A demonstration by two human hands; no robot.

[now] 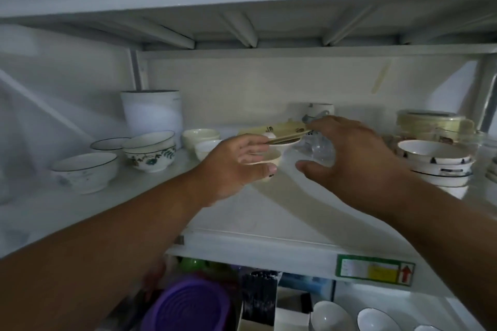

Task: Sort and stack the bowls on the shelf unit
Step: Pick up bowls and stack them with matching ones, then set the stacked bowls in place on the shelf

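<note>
1. A small cream bowl sits at the middle of the white shelf, held by the left hand, whose thumb curls against the near wall and whose fingers reach over the rim
2. The right hand hovers just right of that bowl, fingers spread and relaxed, grasping nothing; a clear glass item lies under its fingers, blurred
3. Behind the held bowl lie a flat cream box and two more cream bowls
4. To the left stand a leaf-patterned stack of bowls, a dark-rimmed bowl behind it and a larger white bowl near the front
5. A tall white canister stands at the back left
6. At the right edge a stack of white bowls with dark marks stands in front of a pale lidded container
7. On the level below show a purple ribbed bowl and white bowls
</note>
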